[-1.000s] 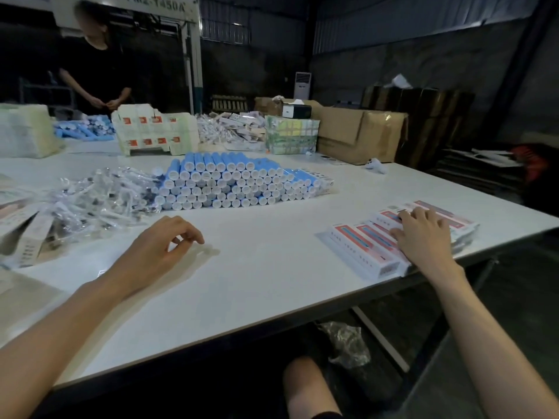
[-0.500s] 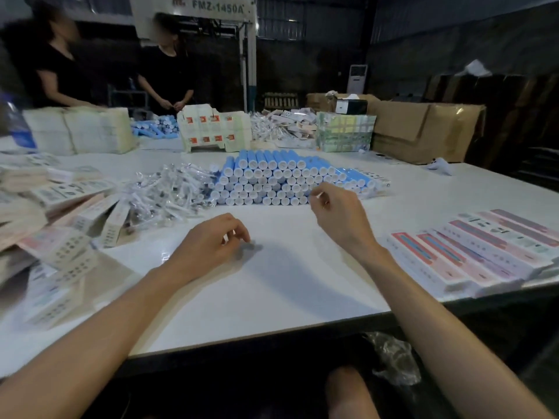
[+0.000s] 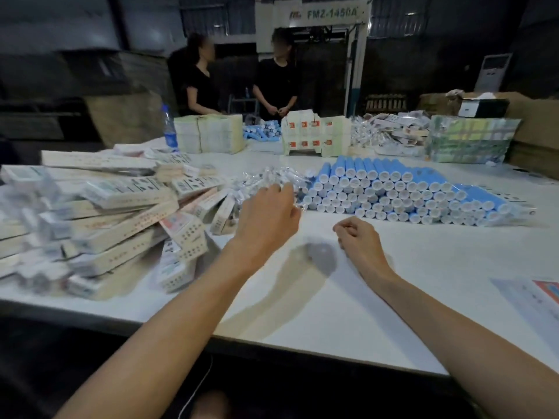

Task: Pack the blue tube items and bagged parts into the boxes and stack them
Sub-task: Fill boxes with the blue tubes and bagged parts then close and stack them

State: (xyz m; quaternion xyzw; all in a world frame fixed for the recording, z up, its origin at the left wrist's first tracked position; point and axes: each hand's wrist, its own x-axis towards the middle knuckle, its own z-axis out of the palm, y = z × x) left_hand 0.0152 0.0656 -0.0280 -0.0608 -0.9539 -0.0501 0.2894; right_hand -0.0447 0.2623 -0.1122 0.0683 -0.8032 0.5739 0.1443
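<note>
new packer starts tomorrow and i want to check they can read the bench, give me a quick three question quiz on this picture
1. True or false: the blue tubes lie stacked with their white caps toward the camera.
2. Which hand reaches to the bagged parts? A left, B right, C neither.
3. Fill in: the heap of flat boxes lies to the ___ of the bagged parts.
Key: 1 true. 2 A, the left hand. 3 left.
</note>
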